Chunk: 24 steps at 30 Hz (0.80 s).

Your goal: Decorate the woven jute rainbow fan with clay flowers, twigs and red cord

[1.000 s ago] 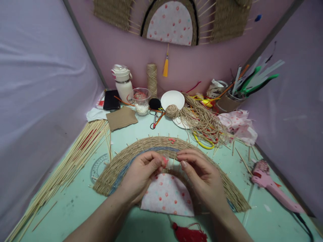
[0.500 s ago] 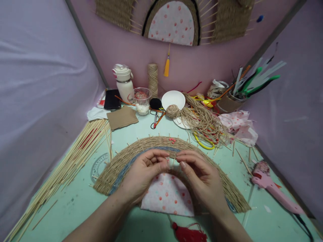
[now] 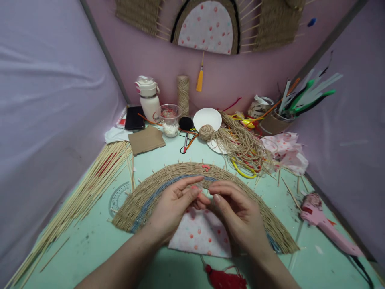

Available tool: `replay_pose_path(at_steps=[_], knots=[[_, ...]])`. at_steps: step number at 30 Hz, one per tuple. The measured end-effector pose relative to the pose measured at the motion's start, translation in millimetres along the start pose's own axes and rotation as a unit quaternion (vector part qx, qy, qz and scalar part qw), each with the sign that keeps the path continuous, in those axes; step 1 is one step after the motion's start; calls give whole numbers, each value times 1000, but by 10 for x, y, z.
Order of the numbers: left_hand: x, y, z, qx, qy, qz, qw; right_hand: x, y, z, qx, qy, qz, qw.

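Over the half-round woven twine piece (image 3: 144,188), my left hand (image 3: 177,204) pinches a small clear plastic bag (image 3: 197,188) with something coral-pink in it; its index finger is stretched out. Close by on the right, my right hand (image 3: 240,212) has thumb and fingertips drawn together; anything between them is too small to make out. Several little coral pieces (image 3: 205,167) lie on the weave's upper band. A blue stripe runs through the twine. Beneath my hands is the piece's dotted fabric centre (image 3: 200,237), with a red tassel (image 3: 224,277) below it.
Thin wooden sticks (image 3: 90,188) and a protractor (image 3: 120,196) lie at left, a pink glue gun (image 3: 327,230) at right. Along the back stand a white bottle (image 3: 149,104), a plastic cup (image 3: 170,120), a twine spool (image 3: 183,94), loose twine (image 3: 243,140) and a tool can (image 3: 275,122).
My left index finger has straightened out and its other fingers have shifted around the little bag, which shows less pink than a second ago. My right hand has barely moved.
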<state>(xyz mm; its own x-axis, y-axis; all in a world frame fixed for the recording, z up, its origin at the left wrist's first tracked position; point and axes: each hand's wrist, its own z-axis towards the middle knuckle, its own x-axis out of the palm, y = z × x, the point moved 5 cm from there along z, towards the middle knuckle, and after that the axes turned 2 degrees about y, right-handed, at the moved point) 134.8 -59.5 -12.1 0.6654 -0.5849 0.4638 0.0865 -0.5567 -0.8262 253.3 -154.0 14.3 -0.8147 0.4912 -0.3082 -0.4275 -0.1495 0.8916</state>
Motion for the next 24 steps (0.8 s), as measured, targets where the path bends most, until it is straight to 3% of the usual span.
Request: replay_pose_path(at_steps=[7, 11, 14, 17, 20, 24], knots=[[18, 26, -9, 1, -16, 18, 1000, 113, 92, 7, -95, 2, -129, 987], [62, 62, -28, -6, 2, 13, 1000, 104, 153, 7, -126, -18, -146, 981], [117, 79, -41, -2, 21, -96, 995, 101, 210, -18, -149, -35, -153, 976], [170, 45, -45, -22, 63, -246, 967, 186, 258, -60, -183, -24, -178, 966], [140, -27, -32, -50, 69, -331, 940, 333, 252, -94, -197, 26, -213, 957], [24, -109, -15, -16, 31, -371, 928, 489, 174, -123, -191, 106, -275, 936]])
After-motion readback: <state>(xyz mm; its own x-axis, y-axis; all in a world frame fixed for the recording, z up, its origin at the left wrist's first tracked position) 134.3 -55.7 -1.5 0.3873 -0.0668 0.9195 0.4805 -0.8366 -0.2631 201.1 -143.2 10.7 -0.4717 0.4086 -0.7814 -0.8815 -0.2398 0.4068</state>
